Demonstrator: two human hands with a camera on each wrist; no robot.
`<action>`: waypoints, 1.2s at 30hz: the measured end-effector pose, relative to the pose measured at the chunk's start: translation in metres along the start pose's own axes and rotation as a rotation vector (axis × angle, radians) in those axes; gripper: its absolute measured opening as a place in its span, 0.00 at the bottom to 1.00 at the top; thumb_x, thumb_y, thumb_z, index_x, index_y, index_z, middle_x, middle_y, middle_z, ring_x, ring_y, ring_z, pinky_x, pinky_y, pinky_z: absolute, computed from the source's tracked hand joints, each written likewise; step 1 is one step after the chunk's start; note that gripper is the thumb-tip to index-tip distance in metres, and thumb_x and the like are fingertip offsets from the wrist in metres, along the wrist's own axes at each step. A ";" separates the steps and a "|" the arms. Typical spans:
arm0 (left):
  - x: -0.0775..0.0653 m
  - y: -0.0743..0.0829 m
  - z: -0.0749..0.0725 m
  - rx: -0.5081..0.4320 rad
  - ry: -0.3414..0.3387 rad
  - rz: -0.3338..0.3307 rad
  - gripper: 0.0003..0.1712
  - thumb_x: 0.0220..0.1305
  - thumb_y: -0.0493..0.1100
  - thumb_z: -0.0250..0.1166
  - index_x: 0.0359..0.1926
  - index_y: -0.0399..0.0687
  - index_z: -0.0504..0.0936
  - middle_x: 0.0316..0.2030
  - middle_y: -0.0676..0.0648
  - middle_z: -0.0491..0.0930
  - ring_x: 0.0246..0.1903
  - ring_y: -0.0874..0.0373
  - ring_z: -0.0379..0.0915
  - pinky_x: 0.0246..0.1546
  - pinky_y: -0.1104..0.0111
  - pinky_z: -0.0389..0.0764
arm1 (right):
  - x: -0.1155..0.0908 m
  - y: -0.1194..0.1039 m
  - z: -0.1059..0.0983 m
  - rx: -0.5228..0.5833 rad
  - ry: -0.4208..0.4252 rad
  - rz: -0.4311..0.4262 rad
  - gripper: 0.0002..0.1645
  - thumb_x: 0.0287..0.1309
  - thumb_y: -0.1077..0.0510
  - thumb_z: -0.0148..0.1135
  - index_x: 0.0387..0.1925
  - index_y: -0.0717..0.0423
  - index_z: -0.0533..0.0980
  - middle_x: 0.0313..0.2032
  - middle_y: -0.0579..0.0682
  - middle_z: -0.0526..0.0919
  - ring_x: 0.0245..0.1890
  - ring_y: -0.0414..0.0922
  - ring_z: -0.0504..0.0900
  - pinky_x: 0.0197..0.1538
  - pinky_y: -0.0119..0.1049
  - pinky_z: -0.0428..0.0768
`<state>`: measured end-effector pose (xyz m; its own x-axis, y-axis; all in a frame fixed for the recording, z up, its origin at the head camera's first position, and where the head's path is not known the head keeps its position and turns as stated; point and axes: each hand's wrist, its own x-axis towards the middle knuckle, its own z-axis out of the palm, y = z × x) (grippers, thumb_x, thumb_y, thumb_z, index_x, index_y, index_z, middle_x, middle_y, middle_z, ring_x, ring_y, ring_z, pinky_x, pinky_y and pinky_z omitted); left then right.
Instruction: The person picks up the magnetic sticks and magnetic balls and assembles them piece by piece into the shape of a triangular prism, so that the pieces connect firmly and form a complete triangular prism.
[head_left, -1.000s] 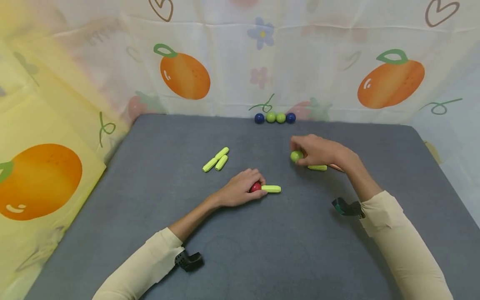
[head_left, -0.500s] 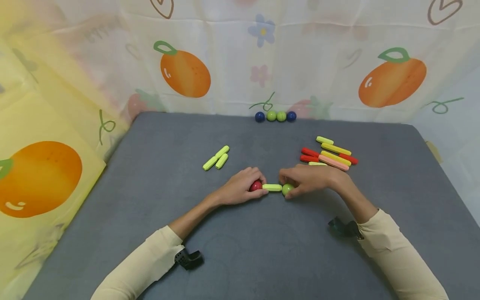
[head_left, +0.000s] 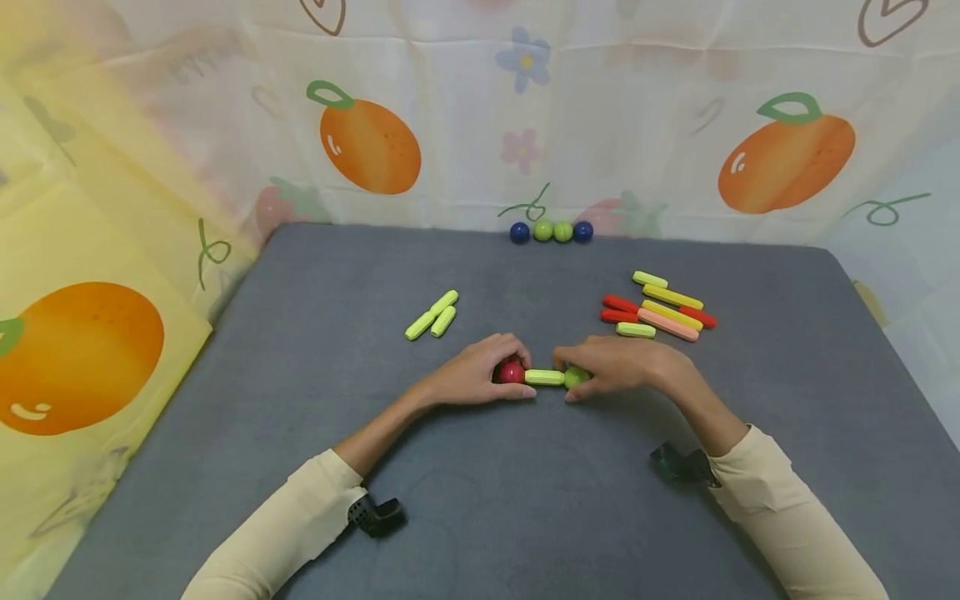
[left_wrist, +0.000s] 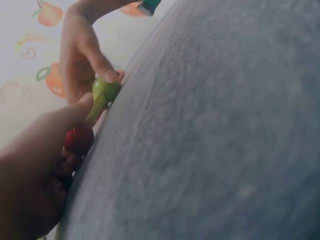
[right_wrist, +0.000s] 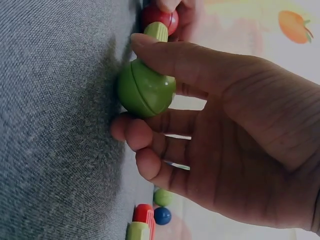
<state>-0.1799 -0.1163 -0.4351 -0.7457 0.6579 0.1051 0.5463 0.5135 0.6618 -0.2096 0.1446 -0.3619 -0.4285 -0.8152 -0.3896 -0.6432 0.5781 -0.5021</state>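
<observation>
On the grey table, a short pale-yellow ribbed rod [head_left: 544,377] lies between a red ball [head_left: 512,372] and a green ball [head_left: 576,377], all in one line. My left hand [head_left: 480,371] curls its fingers and thumb round the red ball from the left. From the right, my right hand [head_left: 626,364] holds the green ball. The right wrist view shows the thumb [right_wrist: 165,55] lying over the green ball [right_wrist: 146,90], with other fingers curled behind and below it. In the left wrist view the red ball [left_wrist: 79,139] sits by the left hand's fingers, partly covered.
Several rods in red, yellow, pink and pale yellow lie grouped behind the right hand, a pink rod [head_left: 667,324] among them. Pale-yellow rods [head_left: 443,322] lie at the left. Blue balls [head_left: 520,232] and green balls [head_left: 543,231] line the far table edge, before a printed cloth [head_left: 450,167].
My right hand has brought the green ball down and left to the pale-yellow rod's right end. The left hand stays at the red ball, its thumb now spread a little wider.
</observation>
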 end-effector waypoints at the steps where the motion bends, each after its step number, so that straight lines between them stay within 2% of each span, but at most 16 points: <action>1: 0.000 -0.001 -0.001 -0.018 -0.005 0.008 0.18 0.65 0.53 0.75 0.49 0.54 0.80 0.45 0.54 0.78 0.42 0.62 0.70 0.42 0.72 0.74 | -0.001 0.000 0.000 0.002 -0.005 0.006 0.15 0.69 0.49 0.68 0.47 0.52 0.75 0.30 0.43 0.74 0.28 0.37 0.70 0.35 0.30 0.70; 4: -0.001 -0.004 -0.004 -0.064 -0.004 0.036 0.18 0.63 0.49 0.76 0.48 0.52 0.80 0.44 0.53 0.79 0.41 0.62 0.71 0.43 0.71 0.74 | -0.007 0.002 -0.005 0.040 -0.022 0.040 0.22 0.69 0.45 0.68 0.54 0.51 0.74 0.32 0.44 0.77 0.30 0.38 0.73 0.38 0.32 0.72; 7: -0.001 -0.005 -0.004 -0.068 0.007 0.052 0.17 0.63 0.50 0.76 0.48 0.52 0.81 0.42 0.53 0.79 0.40 0.62 0.71 0.43 0.71 0.74 | -0.022 0.006 -0.015 0.072 0.025 0.088 0.27 0.69 0.43 0.67 0.61 0.52 0.72 0.35 0.46 0.81 0.33 0.39 0.76 0.41 0.35 0.75; 9: -0.002 -0.006 -0.004 -0.044 0.013 0.051 0.16 0.64 0.52 0.75 0.48 0.54 0.81 0.43 0.54 0.79 0.41 0.63 0.71 0.42 0.72 0.74 | -0.033 0.012 -0.024 0.058 0.097 0.115 0.25 0.72 0.47 0.65 0.61 0.55 0.72 0.37 0.48 0.82 0.34 0.40 0.78 0.43 0.38 0.76; 12: -0.003 -0.007 -0.002 -0.009 0.025 0.042 0.16 0.64 0.54 0.75 0.48 0.57 0.81 0.43 0.56 0.78 0.42 0.64 0.72 0.42 0.72 0.75 | -0.048 0.024 -0.033 0.005 0.208 0.173 0.16 0.74 0.53 0.63 0.54 0.58 0.74 0.36 0.50 0.81 0.32 0.41 0.76 0.40 0.39 0.74; 14: -0.004 -0.007 -0.001 0.004 0.029 0.036 0.16 0.64 0.54 0.74 0.48 0.57 0.81 0.44 0.56 0.78 0.43 0.64 0.72 0.42 0.72 0.75 | -0.054 0.034 -0.036 -0.029 0.242 0.210 0.11 0.73 0.57 0.63 0.48 0.60 0.74 0.35 0.50 0.78 0.32 0.42 0.73 0.39 0.39 0.72; 17: -0.004 -0.006 0.000 0.008 0.036 0.038 0.16 0.65 0.54 0.73 0.49 0.57 0.81 0.44 0.56 0.79 0.44 0.64 0.72 0.42 0.71 0.76 | -0.057 0.044 -0.036 -0.062 0.226 0.235 0.10 0.69 0.60 0.67 0.44 0.61 0.74 0.35 0.52 0.78 0.33 0.43 0.73 0.40 0.39 0.72; 22: -0.003 -0.005 0.002 0.008 0.040 0.044 0.16 0.65 0.55 0.73 0.49 0.57 0.81 0.45 0.55 0.79 0.44 0.64 0.72 0.42 0.71 0.76 | -0.050 0.049 -0.034 -0.065 0.146 0.235 0.19 0.66 0.58 0.70 0.51 0.64 0.74 0.32 0.50 0.78 0.31 0.42 0.73 0.39 0.37 0.71; 27: -0.003 -0.005 0.001 0.010 0.035 0.035 0.16 0.65 0.54 0.73 0.50 0.56 0.82 0.46 0.55 0.80 0.45 0.63 0.72 0.43 0.71 0.76 | -0.045 0.047 -0.029 -0.029 0.138 0.238 0.20 0.67 0.58 0.70 0.51 0.62 0.71 0.28 0.49 0.73 0.27 0.42 0.70 0.36 0.35 0.68; 33: -0.003 -0.004 0.001 0.014 0.028 0.023 0.16 0.65 0.54 0.73 0.50 0.56 0.82 0.46 0.55 0.80 0.44 0.63 0.72 0.43 0.71 0.75 | -0.040 0.047 -0.025 -0.027 0.103 0.166 0.17 0.67 0.62 0.68 0.53 0.57 0.74 0.27 0.47 0.71 0.27 0.41 0.69 0.36 0.35 0.67; 36: -0.004 -0.005 0.001 0.016 0.034 0.024 0.16 0.65 0.54 0.73 0.50 0.56 0.82 0.46 0.55 0.80 0.44 0.64 0.72 0.42 0.71 0.75 | -0.038 0.047 -0.024 -0.042 0.090 0.126 0.14 0.66 0.64 0.66 0.51 0.55 0.76 0.27 0.47 0.72 0.28 0.40 0.69 0.37 0.35 0.68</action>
<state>-0.1794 -0.1203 -0.4396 -0.7446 0.6514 0.1458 0.5699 0.5067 0.6468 -0.2390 0.2016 -0.3523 -0.5615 -0.7373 -0.3757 -0.6060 0.6755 -0.4200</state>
